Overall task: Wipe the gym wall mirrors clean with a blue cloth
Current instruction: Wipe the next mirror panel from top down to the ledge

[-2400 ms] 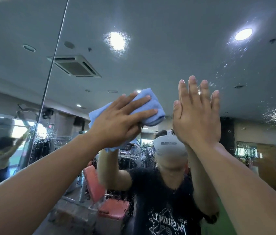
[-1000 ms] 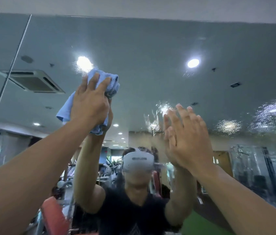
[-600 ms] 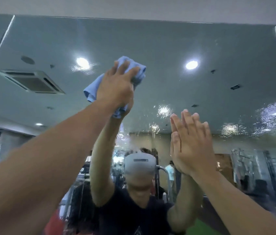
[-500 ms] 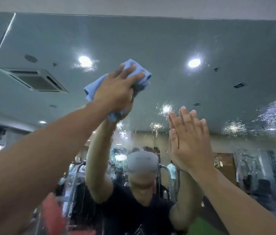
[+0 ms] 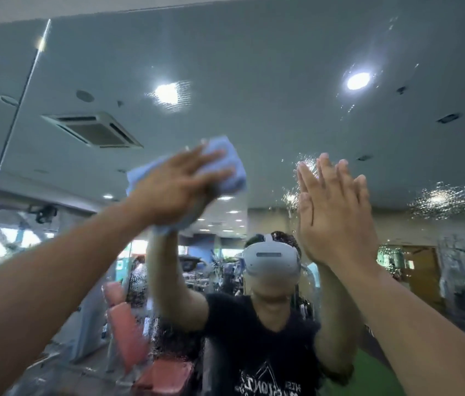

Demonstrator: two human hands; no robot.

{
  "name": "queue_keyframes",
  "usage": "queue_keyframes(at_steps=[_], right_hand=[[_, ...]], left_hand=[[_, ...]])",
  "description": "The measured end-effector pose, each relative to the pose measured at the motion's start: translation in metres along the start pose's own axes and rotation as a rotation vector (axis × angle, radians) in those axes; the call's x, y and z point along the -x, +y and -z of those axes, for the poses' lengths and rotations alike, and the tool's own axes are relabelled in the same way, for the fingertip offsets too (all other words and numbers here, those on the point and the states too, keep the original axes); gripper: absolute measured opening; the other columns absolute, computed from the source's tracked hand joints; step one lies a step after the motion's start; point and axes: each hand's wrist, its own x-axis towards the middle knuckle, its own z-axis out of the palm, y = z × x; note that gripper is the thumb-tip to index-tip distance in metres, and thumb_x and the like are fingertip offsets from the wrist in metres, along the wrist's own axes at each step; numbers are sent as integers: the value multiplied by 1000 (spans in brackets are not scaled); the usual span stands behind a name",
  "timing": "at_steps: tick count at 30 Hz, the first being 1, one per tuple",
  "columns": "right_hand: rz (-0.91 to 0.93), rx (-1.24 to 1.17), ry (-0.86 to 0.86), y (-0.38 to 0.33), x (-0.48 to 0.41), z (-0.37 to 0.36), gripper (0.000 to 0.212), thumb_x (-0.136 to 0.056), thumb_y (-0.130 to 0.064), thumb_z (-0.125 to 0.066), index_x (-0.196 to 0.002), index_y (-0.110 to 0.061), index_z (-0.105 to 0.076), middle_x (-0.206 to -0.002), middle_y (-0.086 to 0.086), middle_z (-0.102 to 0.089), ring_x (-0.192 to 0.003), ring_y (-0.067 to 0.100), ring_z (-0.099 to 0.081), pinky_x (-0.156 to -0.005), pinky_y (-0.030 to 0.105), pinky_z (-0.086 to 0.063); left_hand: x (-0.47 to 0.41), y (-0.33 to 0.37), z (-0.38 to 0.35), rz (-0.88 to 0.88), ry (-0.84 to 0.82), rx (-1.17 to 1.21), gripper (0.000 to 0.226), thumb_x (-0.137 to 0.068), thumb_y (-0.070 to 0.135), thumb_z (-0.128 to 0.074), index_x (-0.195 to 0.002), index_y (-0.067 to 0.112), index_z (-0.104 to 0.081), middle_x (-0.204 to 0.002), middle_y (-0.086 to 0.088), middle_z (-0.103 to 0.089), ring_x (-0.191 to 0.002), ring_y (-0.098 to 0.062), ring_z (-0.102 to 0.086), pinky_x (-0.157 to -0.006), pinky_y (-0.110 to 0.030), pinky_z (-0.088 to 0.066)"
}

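Mid-panel: left grip (image 5: 177,190), fingers spread flat, presses blue cloth (image 5: 225,167) on mirror (image 5: 254,67); blurred. The right grip (image 5: 337,212) lies flat, fingers straight, braced on glass just beside. Risks: bare palm smudging glass; cloth slipping from under flat fingers. Droplets (image 5: 439,198) unwiped at right. Room above to top edge (image 5: 254,6); panel seam (image 5: 17,110) far left.

The mirror (image 5: 254,67) is smooth, high-gloss glass, speckled in patches with wet droplets; the cloth (image 5: 231,172) is soft, matt blue fabric; reflected in the glass are a headset (image 5: 271,261) of smooth white plastic, a matt black fabric T-shirt (image 5: 254,352) and a slightly shiny red bench pad (image 5: 128,332).
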Motion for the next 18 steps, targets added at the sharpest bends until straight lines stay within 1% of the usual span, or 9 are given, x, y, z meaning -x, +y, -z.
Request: queue_keyframes(at_steps=[2,3,5,7,9,12,14,16,18], right_hand=[[6,3,6,-1,0,-1,58,-107,-44,-7,-164,-34,-16,-173,2,-9,-159,27,-3,-126,41,7],[7,5,10,-1,0,-1,58,-107,-44,-6,-164,-34,-16,-173,2,-9,-159,27,-4,-126,40,7],[6,6,19,-1,0,-1,58,-108,-44,-6,-164,-33,-18,-172,2,-11,-159,27,-5,-126,41,6],[6,9,24,-1,0,-1,58,-108,-43,-8,-163,-33,-20,-172,2,-13,-159,27,-6,-127,41,5],[8,9,39,-1,-1,-1,58,-108,-42,-11,-163,-32,-24,-172,3,-16,-158,28,-10,-126,41,4],[12,6,44,-1,-1,0,57,-107,-41,-14,-162,-30,-28,-170,5,-20,-157,30,-15,-124,40,3],[17,14,26,0,-1,1,58,-107,-43,-11,-163,-31,-24,-171,3,-15,-158,29,-10,-124,38,6],[23,24,2,2,-1,1,59,-107,-45,-6,-164,-33,-17,-172,1,-9,-159,26,-4,-125,37,9],[21,21,6,2,-1,3,60,-106,-44,-6,-164,-33,-17,-172,1,-9,-159,26,-4,-125,38,8]], left_hand=[[-34,-18,7,274,51,22,55,-89,17,-39,-142,21,-54,-151,-20,-45,-137,-36,-41,-112,-43,-34],[-48,-18,10,379,54,16,59,-87,18,-35,-143,21,-54,-153,-17,-43,-138,-35,-40,-112,-42,-34],[-66,-9,13,467,88,-10,60,-88,18,-32,-144,22,-53,-153,-11,-43,-139,-31,-40,-110,-38,-35],[-65,5,12,412,97,-8,57,-87,9,-40,-141,15,-56,-150,-14,-47,-135,-33,-44,-107,-33,-29],[-48,16,7,226,68,-27,52,-86,9,-44,-136,8,-59,-144,-22,-53,-131,-40,-50,-108,-34,-26],[4,47,-2,-43,-24,-52,47,-93,22,-55,-140,22,-52,-154,-13,-44,-141,-40,-41,-109,-51,-40],[43,64,-1,-173,-79,-33,50,-93,25,-58,-142,32,-47,-158,-5,-37,-146,-36,-34,-113,-52,-36],[66,68,6,-202,-100,-6,48,-97,26,-52,-144,35,-45,-158,-2,-38,-148,-32,-31,-117,-47,-28],[73,53,12,-140,-70,-5,39,-105,30,-38,-143,32,-46,-156,-4,-42,-149,-29,-28,-116,-45,-29]])
